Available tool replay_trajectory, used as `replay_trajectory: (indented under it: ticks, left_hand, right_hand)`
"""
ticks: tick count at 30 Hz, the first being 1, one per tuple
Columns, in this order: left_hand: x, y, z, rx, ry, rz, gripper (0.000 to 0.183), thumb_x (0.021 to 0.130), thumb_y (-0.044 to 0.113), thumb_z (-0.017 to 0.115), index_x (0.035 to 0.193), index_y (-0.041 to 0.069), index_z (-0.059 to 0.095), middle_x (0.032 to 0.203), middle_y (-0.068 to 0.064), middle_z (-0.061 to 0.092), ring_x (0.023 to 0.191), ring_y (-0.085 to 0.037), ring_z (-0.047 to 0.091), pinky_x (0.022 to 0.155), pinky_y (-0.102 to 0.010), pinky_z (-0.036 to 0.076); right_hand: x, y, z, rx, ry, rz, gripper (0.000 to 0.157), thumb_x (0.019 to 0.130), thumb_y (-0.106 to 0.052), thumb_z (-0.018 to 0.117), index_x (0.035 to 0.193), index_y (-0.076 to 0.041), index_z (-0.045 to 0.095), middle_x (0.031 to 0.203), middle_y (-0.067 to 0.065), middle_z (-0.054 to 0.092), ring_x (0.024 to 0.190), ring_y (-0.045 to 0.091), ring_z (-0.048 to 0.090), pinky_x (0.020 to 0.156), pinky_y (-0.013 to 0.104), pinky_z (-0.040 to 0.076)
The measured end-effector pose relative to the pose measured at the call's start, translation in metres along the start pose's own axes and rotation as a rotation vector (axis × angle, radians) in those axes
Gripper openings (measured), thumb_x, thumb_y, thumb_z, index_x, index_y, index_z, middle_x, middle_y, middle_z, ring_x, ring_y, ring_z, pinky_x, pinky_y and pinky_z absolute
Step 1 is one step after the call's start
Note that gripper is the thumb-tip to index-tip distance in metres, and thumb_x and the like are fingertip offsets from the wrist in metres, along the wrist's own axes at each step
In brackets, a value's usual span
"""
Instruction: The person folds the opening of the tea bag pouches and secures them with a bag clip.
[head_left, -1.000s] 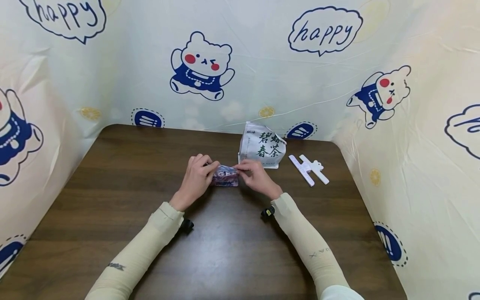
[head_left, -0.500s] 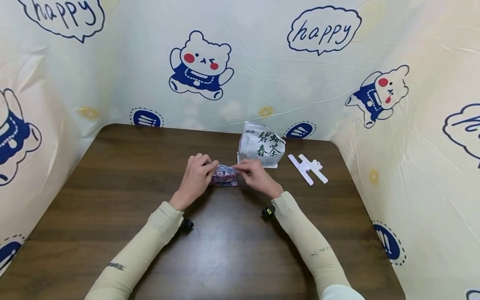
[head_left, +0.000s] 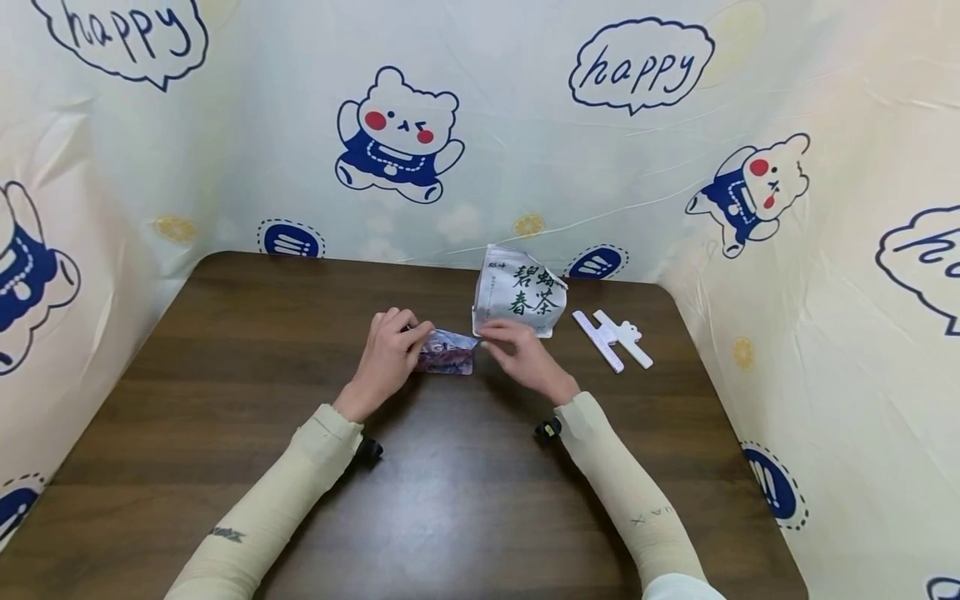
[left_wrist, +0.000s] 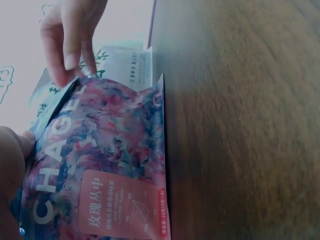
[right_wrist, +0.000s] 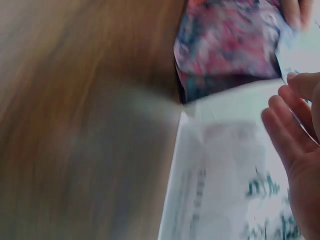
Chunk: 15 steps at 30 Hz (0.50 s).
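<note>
A small tea pouch (head_left: 450, 353) with a pink, purple and blue pattern stands on the table between both hands. In the left wrist view its front shows the letters CHAGE and a pink label, and its top is folded over. My left hand (head_left: 385, 357) pinches the folded top at the left end, with thumb and fingers (left_wrist: 11, 170) along the fold. Just off the right top corner, my right hand (head_left: 527, 360) has its fingers loosely bent with nothing between them; the right wrist view shows a gap between its fingertips (right_wrist: 275, 112) and the pouch (right_wrist: 227, 45).
Behind the right hand stands a white tea bag (head_left: 517, 292) with dark green characters. Right of it lie white plastic bag clips (head_left: 600, 342), close together on the brown table (head_left: 450, 517). A printed cloth (head_left: 495, 108) rises along the table's back and sides.
My right hand has let go of the tea pouch's right top corner and drawn slightly right. The left hand keeps its hold at the left end.
</note>
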<state>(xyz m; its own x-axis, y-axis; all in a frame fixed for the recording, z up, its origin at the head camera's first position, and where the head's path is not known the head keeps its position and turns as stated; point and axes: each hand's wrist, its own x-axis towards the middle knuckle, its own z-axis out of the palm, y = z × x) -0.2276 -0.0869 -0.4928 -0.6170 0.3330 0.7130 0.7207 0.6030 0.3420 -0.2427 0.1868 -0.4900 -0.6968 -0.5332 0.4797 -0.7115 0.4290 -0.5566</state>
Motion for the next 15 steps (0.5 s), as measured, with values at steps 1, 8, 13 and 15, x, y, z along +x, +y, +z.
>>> replay_trajectory:
  ticks: [1, 8, 13, 15]
  left_hand:
    - [0.000, 0.000, 0.000, -0.001, 0.000, -0.001, 0.013, 0.091, 0.003, 0.075, 0.103, 0.001, 0.080, 0.082, -0.006, 0.057, 0.075, -0.023, 0.042, 0.073, -0.037, 0.027]
    - [-0.002, 0.001, -0.001, 0.011, -0.003, -0.006, 0.014, 0.090, 0.002, 0.075, 0.103, 0.001, 0.080, 0.082, -0.006, 0.057, 0.076, -0.023, 0.042, 0.074, -0.037, 0.027]
    - [-0.001, 0.001, 0.000, 0.012, -0.013, -0.014, 0.014, 0.091, 0.003, 0.075, 0.104, 0.001, 0.080, 0.083, -0.006, 0.057, 0.077, -0.023, 0.043, 0.074, -0.037, 0.028]
    - [0.000, 0.001, 0.000, 0.007, -0.014, -0.015, 0.014, 0.091, 0.003, 0.075, 0.104, 0.001, 0.080, 0.083, -0.006, 0.057, 0.077, -0.023, 0.043, 0.074, -0.037, 0.028]
  right_hand:
    - [-0.004, 0.002, -0.005, 0.004, 0.015, 0.006, 0.025, 0.092, 0.003, 0.070, 0.116, -0.002, 0.075, 0.116, 0.013, 0.073, 0.110, 0.026, 0.068, 0.099, 0.038, 0.052]
    - [-0.039, 0.028, -0.054, 0.012, 0.037, 0.237, 0.018, 0.092, 0.007, 0.068, 0.107, 0.003, 0.077, 0.101, 0.020, 0.076, 0.089, 0.036, 0.072, 0.079, 0.033, 0.059]
    - [-0.059, 0.050, -0.086, -0.142, 0.130, 0.387, 0.019, 0.094, 0.004, 0.065, 0.111, 0.007, 0.074, 0.104, 0.024, 0.074, 0.091, 0.034, 0.070, 0.083, 0.047, 0.057]
    - [-0.066, 0.059, -0.096, -0.212, 0.188, 0.440, 0.022, 0.094, 0.003, 0.064, 0.113, 0.008, 0.073, 0.107, 0.026, 0.073, 0.094, 0.038, 0.069, 0.087, 0.052, 0.054]
